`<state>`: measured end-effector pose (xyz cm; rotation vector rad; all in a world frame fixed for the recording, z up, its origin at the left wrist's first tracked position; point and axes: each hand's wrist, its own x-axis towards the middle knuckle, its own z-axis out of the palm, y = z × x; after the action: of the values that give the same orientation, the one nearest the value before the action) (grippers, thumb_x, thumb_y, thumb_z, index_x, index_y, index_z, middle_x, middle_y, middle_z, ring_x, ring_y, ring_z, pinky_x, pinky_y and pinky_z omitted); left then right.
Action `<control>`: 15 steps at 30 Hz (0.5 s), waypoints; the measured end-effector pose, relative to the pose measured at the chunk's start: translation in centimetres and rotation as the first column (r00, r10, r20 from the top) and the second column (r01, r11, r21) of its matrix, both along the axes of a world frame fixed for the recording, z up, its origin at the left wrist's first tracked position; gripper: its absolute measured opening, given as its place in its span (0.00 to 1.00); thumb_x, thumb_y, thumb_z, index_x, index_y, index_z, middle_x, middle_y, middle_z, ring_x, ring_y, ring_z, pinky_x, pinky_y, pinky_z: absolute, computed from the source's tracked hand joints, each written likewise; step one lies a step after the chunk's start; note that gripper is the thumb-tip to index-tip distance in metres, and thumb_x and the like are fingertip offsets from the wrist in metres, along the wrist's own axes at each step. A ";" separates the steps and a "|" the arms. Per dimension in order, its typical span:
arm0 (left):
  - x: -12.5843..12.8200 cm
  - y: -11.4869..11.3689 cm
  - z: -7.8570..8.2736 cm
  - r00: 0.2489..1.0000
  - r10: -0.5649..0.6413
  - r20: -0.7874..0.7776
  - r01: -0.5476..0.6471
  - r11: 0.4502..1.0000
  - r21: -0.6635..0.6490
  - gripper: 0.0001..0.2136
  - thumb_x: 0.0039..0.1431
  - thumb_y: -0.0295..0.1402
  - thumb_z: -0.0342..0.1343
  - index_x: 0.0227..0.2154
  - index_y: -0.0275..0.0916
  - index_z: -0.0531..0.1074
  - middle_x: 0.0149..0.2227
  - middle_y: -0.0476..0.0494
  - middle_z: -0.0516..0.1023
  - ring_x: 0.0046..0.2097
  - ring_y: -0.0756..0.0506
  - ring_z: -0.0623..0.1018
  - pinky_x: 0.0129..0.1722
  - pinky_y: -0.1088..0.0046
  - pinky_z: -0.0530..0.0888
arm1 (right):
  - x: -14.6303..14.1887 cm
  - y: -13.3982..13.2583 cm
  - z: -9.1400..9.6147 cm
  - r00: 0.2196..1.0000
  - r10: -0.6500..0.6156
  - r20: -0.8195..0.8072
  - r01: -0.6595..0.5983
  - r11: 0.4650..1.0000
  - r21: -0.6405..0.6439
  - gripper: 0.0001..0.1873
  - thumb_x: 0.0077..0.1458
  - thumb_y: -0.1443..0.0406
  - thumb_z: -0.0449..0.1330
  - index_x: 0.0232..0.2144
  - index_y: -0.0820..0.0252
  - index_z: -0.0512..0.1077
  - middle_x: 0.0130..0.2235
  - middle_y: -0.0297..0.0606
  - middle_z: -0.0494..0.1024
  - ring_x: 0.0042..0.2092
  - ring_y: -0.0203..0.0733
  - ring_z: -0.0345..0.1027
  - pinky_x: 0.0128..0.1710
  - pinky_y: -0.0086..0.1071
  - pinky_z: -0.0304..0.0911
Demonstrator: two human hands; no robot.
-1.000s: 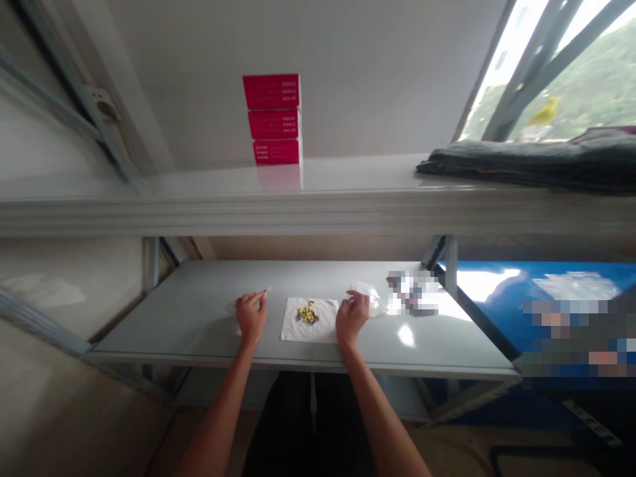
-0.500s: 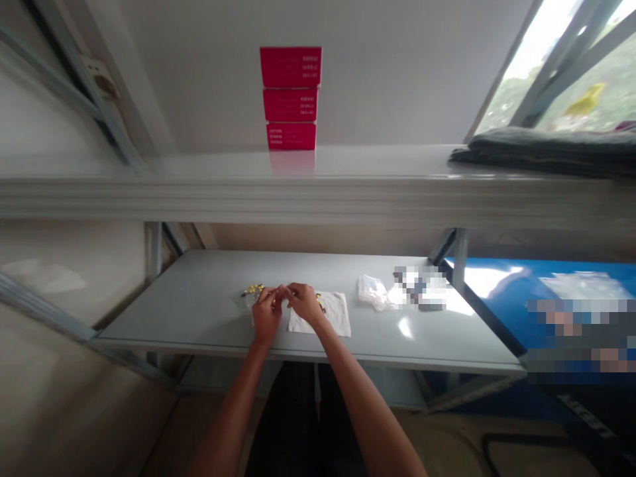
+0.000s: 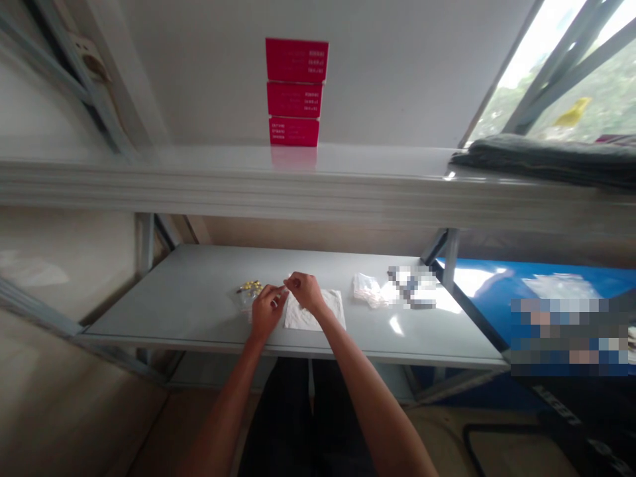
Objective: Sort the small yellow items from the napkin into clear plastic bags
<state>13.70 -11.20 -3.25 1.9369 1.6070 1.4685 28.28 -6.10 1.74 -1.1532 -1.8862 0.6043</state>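
My left hand [image 3: 267, 308] and my right hand [image 3: 304, 290] meet fingertip to fingertip just above the grey lower shelf [image 3: 199, 291]. Both pinch the top edge of a small clear bag [image 3: 247, 296]. It trails to the left of my left hand and has small yellow pieces [image 3: 250, 287] in it. A white napkin [image 3: 322, 311] lies flat under my right wrist, and no pieces show on its visible part.
A heap of small clear bags [image 3: 366, 290] lies to the right of the napkin, beside a blurred patch. Three stacked pink boxes [image 3: 295, 93] and a folded dark cloth [image 3: 546, 159] sit on the upper shelf. A blue surface [image 3: 497, 281] adjoins at the right.
My right hand moved left from beside the napkin to meet my left hand. The yellow pieces are gone from the napkin and now show in the bag on the left.
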 end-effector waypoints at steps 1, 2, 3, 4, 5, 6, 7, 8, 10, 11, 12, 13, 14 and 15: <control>0.0 0.0 0.0 1.000 -0.004 0.004 0.004 1.000 -0.002 0.15 0.66 0.43 0.53 0.42 0.40 0.80 0.37 0.43 0.77 0.31 0.49 0.76 0.31 0.72 0.74 | 0.0 0.0 0.1 0.999 0.024 0.035 -0.024 1.000 0.002 0.11 0.56 0.62 0.62 0.23 0.56 0.74 0.23 0.33 0.77 0.25 0.35 0.66 0.27 0.27 0.51; -0.1 0.0 0.0 1.000 -0.013 0.008 0.013 1.000 -0.008 0.14 0.66 0.42 0.52 0.39 0.40 0.80 0.37 0.43 0.78 0.32 0.48 0.77 0.32 0.72 0.75 | 0.1 0.1 0.1 0.996 0.046 0.072 -0.046 0.999 0.003 0.11 0.57 0.61 0.63 0.23 0.56 0.74 0.24 0.32 0.76 0.26 0.35 0.66 0.27 0.27 0.50; -0.1 0.1 0.0 1.000 -0.025 0.015 0.025 1.000 -0.015 0.14 0.67 0.41 0.52 0.38 0.40 0.80 0.36 0.43 0.78 0.32 0.48 0.77 0.32 0.72 0.75 | 0.1 0.1 0.2 0.992 0.063 0.110 -0.064 0.998 0.005 0.11 0.57 0.61 0.63 0.23 0.55 0.74 0.24 0.32 0.76 0.26 0.36 0.66 0.27 0.27 0.50; -0.2 0.1 0.1 0.999 -0.037 0.026 0.038 0.999 -0.020 0.14 0.67 0.40 0.51 0.36 0.40 0.79 0.36 0.42 0.78 0.32 0.48 0.77 0.33 0.71 0.75 | 0.1 0.1 0.3 0.986 0.072 0.150 -0.074 0.997 0.009 0.11 0.58 0.61 0.63 0.23 0.55 0.74 0.24 0.33 0.76 0.27 0.36 0.66 0.28 0.27 0.49; -0.2 0.1 0.1 0.998 -0.049 0.043 0.050 0.999 -0.022 0.14 0.67 0.40 0.50 0.35 0.40 0.79 0.35 0.42 0.78 0.32 0.47 0.77 0.33 0.71 0.75 | 0.1 0.1 0.4 0.978 0.072 0.193 -0.077 0.997 0.015 0.12 0.58 0.60 0.63 0.24 0.54 0.75 0.24 0.33 0.77 0.27 0.37 0.67 0.28 0.28 0.48; -0.2 0.0 0.2 0.996 -0.056 0.064 0.058 0.998 -0.021 0.14 0.67 0.40 0.50 0.36 0.39 0.79 0.35 0.42 0.78 0.31 0.48 0.77 0.32 0.71 0.75 | 0.1 0.1 0.6 0.969 0.065 0.237 -0.072 0.997 0.021 0.12 0.59 0.60 0.63 0.24 0.54 0.75 0.25 0.34 0.77 0.28 0.38 0.67 0.28 0.28 0.48; -0.3 0.0 0.3 0.995 -0.059 0.085 0.061 0.998 -0.019 0.15 0.67 0.40 0.50 0.36 0.39 0.79 0.34 0.43 0.78 0.30 0.48 0.77 0.31 0.72 0.74 | 0.1 0.1 0.7 0.958 0.053 0.280 -0.063 0.998 0.026 0.12 0.59 0.60 0.63 0.24 0.54 0.75 0.27 0.35 0.78 0.29 0.38 0.68 0.29 0.29 0.48; -0.3 0.0 0.4 0.993 -0.059 0.104 0.061 0.998 -0.019 0.15 0.67 0.40 0.49 0.36 0.38 0.78 0.33 0.43 0.78 0.29 0.48 0.77 0.30 0.72 0.74 | 0.1 0.0 1.0 0.945 0.039 0.324 -0.051 0.998 0.028 0.12 0.60 0.60 0.62 0.25 0.54 0.76 0.28 0.37 0.79 0.31 0.39 0.69 0.29 0.29 0.48; -0.3 -0.1 0.5 0.991 -0.048 0.125 0.051 0.998 -0.022 0.15 0.67 0.41 0.49 0.33 0.38 0.78 0.30 0.45 0.79 0.27 0.49 0.76 0.29 0.73 0.73 | -0.1 -0.1 1.6 0.911 0.024 0.411 -0.031 0.999 0.010 0.12 0.61 0.60 0.60 0.27 0.54 0.77 0.32 0.39 0.81 0.34 0.41 0.71 0.30 0.30 0.49; -0.2 -0.1 0.5 0.991 -0.039 0.129 0.042 0.999 -0.022 0.16 0.66 0.41 0.49 0.32 0.38 0.78 0.29 0.45 0.79 0.27 0.49 0.76 0.30 0.73 0.73 | -0.2 -0.2 1.9 0.892 0.030 0.451 -0.029 1.000 -0.010 0.12 0.62 0.59 0.59 0.28 0.54 0.78 0.34 0.40 0.82 0.36 0.41 0.72 0.31 0.30 0.49; -0.2 -0.2 0.6 0.991 -0.030 0.128 0.033 0.999 -0.021 0.16 0.66 0.41 0.50 0.30 0.39 0.77 0.28 0.46 0.79 0.27 0.49 0.77 0.30 0.74 0.73 | -0.3 -0.4 2.2 0.871 0.046 0.489 -0.033 0.999 -0.035 0.12 0.63 0.59 0.57 0.31 0.54 0.78 0.36 0.41 0.82 0.37 0.42 0.73 0.32 0.30 0.50; -0.2 -0.2 0.5 0.992 -0.021 0.126 0.024 0.999 -0.021 0.15 0.65 0.41 0.51 0.29 0.39 0.77 0.26 0.47 0.79 0.26 0.48 0.77 0.31 0.74 0.73 | -0.4 -0.5 2.6 0.849 0.067 0.523 -0.043 0.997 -0.058 0.13 0.64 0.60 0.56 0.33 0.54 0.79 0.38 0.41 0.82 0.38 0.42 0.73 0.32 0.29 0.51; -0.2 -0.3 0.5 0.992 -0.015 0.128 0.018 1.000 -0.023 0.15 0.65 0.41 0.52 0.30 0.39 0.77 0.25 0.47 0.78 0.26 0.48 0.77 0.30 0.74 0.72 | -0.5 -0.6 2.9 0.829 0.088 0.553 -0.055 0.996 -0.076 0.14 0.64 0.61 0.54 0.35 0.54 0.79 0.39 0.41 0.83 0.39 0.42 0.73 0.33 0.29 0.52; -0.2 -0.3 0.5 0.992 -0.017 0.129 0.020 0.999 -0.028 0.14 0.64 0.41 0.52 0.31 0.38 0.78 0.23 0.48 0.78 0.25 0.48 0.77 0.29 0.75 0.72 | -0.6 -0.7 3.2 0.810 0.106 0.577 -0.067 0.994 -0.088 0.14 0.65 0.62 0.53 0.37 0.54 0.79 0.40 0.40 0.83 0.40 0.42 0.74 0.34 0.29 0.53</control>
<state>13.49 -11.50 -2.77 1.7975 1.5418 1.5207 27.70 -6.80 4.91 -1.4117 -2.4643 0.3798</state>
